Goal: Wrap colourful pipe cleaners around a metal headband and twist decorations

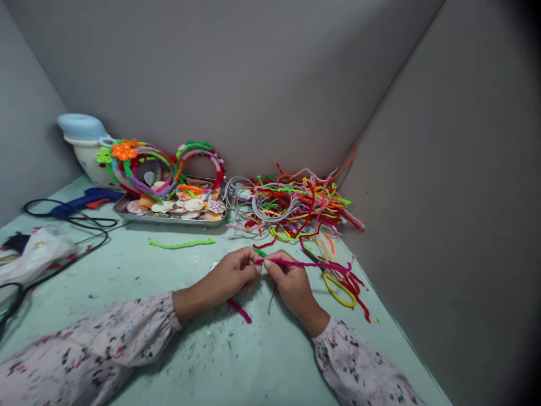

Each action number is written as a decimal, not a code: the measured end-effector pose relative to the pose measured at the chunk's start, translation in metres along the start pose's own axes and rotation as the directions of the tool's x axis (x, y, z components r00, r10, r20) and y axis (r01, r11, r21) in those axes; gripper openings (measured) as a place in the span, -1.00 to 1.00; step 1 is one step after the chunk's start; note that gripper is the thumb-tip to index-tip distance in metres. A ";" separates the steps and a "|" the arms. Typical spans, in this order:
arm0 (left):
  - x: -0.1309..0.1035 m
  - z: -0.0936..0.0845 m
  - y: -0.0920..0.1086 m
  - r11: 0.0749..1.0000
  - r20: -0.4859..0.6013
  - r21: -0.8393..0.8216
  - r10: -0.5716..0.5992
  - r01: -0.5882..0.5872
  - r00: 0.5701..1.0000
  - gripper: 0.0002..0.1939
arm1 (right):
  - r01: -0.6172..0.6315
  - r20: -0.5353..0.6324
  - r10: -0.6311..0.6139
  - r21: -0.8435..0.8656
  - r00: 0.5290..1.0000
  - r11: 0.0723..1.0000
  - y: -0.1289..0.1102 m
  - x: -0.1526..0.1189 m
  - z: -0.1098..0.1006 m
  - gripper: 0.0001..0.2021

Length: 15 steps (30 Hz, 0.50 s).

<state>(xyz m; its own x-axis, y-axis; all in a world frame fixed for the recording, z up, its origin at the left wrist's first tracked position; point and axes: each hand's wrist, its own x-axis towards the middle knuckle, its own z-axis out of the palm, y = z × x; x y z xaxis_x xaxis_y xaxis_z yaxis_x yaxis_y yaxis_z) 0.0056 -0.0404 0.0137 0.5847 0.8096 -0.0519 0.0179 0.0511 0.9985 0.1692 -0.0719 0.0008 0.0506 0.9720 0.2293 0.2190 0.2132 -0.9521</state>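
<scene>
Above the middle of the table, my left hand [232, 274] and my right hand [292, 285] meet, fingertips pinched on a magenta pipe cleaner [310, 264]. Its long free end stretches out to the right past my right hand. A short green fuzzy piece [259, 252] shows just beyond my fingertips; whether it joins the magenta one I cannot tell. Under my left hand a magenta fuzzy end [239, 311] sticks out, its other part hidden by the hand. A thin grey wire end [271, 301] points down between my hands.
Behind stand a metal tray [169, 221] of shells, colourful fuzzy headbands [198, 152] and a blue-lidded bin [84, 141]. To the right lie a pipe cleaner pile [321, 203], wire coils [270, 208] and yellow-handled scissors [340, 290]. A blue glue gun [82, 202] with a black cord lies left.
</scene>
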 end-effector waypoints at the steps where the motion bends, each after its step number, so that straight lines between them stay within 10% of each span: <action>1: 0.000 0.000 0.001 1.000 -0.013 -0.013 0.004 -0.004 1.000 -0.87 | 0.016 0.002 -0.016 -0.015 1.000 1.000 0.000 0.000 0.000 -0.87; 15: 0.000 0.000 0.001 0.997 -0.080 0.075 0.035 -0.029 0.996 -0.91 | 0.064 0.004 -0.064 -0.069 0.998 0.996 -0.004 -0.002 0.000 -0.87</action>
<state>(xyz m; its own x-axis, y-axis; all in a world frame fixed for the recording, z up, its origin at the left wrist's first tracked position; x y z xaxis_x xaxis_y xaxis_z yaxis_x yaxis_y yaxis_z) 0.0054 -0.0406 0.0145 0.5182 0.8550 -0.0184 0.0623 -0.0163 0.9979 0.1677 -0.0745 0.0045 0.0321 0.9568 0.2888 0.2890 0.2677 -0.9191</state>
